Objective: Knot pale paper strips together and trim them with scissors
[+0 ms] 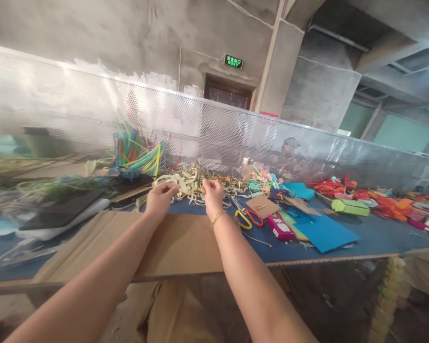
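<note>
Both arms reach forward over a brown cardboard sheet (pixel 186 243) at the table's front edge. My left hand (pixel 160 201) is closed in a pinch, thumb and fingertips together, beside a tangled pile of cream strips (pixel 191 190). My right hand (pixel 213 194), with a gold bracelet (pixel 218 217) at the wrist, is also pinched, its fingertips raised in front of the same pile. What either pinch holds is too small to make out. Yellow-handled scissors (pixel 243 220) and red-handled scissors (pixel 254 217) lie just right of my right wrist.
Blue sheets (pixel 323 231), a magenta box (pixel 280 227) and a green box (pixel 350 206) lie to the right, with red-orange pieces (pixel 393 202) beyond. Colourful thin sticks (pixel 136 150) stand back left. A perforated metal screen (pixel 221 128) runs behind the table. A clear bottle (pixel 246 167) stands before it.
</note>
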Demonstrator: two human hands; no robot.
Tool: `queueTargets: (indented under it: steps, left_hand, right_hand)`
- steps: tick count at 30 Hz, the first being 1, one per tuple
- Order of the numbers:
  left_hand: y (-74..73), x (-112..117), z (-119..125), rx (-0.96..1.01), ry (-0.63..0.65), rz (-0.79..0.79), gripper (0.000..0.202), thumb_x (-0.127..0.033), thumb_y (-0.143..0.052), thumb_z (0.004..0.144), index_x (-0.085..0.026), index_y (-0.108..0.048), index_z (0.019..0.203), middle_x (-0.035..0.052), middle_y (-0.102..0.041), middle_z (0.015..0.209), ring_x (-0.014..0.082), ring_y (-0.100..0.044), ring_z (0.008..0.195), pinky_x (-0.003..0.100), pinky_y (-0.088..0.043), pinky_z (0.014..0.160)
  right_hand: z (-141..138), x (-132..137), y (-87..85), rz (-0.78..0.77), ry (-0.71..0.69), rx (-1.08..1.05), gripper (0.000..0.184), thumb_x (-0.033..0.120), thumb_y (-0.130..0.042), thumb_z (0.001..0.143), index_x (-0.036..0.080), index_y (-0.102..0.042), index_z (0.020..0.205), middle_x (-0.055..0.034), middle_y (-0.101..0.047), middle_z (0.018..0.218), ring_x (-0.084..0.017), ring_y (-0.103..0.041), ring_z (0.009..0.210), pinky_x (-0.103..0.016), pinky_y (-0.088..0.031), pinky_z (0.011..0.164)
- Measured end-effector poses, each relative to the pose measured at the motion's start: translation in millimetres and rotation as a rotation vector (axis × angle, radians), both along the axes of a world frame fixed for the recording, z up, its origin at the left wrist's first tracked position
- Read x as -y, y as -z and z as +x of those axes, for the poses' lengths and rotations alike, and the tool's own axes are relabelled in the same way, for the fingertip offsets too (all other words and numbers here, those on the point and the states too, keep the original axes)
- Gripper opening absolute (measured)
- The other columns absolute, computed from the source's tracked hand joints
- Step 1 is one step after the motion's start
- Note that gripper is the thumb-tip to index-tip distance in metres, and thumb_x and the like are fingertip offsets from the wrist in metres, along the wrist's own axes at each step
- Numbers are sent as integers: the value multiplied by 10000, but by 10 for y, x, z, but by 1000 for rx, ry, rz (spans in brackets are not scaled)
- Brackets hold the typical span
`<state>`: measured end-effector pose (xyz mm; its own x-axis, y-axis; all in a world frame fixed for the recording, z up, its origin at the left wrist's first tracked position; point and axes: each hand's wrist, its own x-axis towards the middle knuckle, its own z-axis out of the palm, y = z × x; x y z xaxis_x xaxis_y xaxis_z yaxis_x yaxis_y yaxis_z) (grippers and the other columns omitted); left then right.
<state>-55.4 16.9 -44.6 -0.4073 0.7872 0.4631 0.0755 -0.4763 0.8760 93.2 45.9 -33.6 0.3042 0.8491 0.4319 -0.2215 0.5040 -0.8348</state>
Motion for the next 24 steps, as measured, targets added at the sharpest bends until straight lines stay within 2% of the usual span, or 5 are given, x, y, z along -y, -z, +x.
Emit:
queueTargets:
  steps: [5, 12, 16, 20, 24]
  left_hand:
    - [-19, 56, 34, -118, 58, 46, 302, -438, -770, 592, -163, -655, 644, -3, -581, 571, 116, -460, 535, 249, -332, 540]
    - [1, 37, 33, -279, 55, 74, 225, -400, -750, 641, -189, -673, 635, 6, -578, 531, 130, -475, 490, 261, -335, 514]
    - [67, -24, 10, -278, 36, 50, 232, -395, -766, 625, -191, -679, 695, 10, -589, 525, 150, -513, 491, 264, -341, 510]
    - [106, -55, -5, -297, 68, 31, 222, -376, -771, 612, -198, -683, 711, 13, -604, 544, 156, -521, 499, 263, -344, 512]
    - [91, -34, -9, -348, 63, 29, 154, -333, -731, 642, -200, -696, 713, 9, -605, 546, 152, -510, 499, 260, -349, 519]
  right_hand:
    - [-77, 110, -7, 111, -83, 253, 329, 476, -608, 757, 177, -587, 620, 31, -563, 557, -89, -487, 540, -188, -380, 528]
    - [-94, 107, -11, 26, -171, 247, 450, 572, -568, 765, 167, -615, 576, 3, -590, 538, -95, -510, 527, -186, -364, 493]
    - [-86, 135, -3, 5, -153, 230, 324, 484, -656, 707, 169, -637, 635, 38, -571, 544, -72, -445, 486, -181, -338, 486]
    - [-78, 173, -1, 47, -166, 274, 204, 370, -681, 684, 170, -661, 652, 23, -620, 595, -95, -498, 544, -190, -378, 528]
    - [-74, 164, -4, 100, -87, 297, 133, 310, -693, 675, 180, -682, 700, 20, -638, 620, -110, -534, 574, -201, -411, 570]
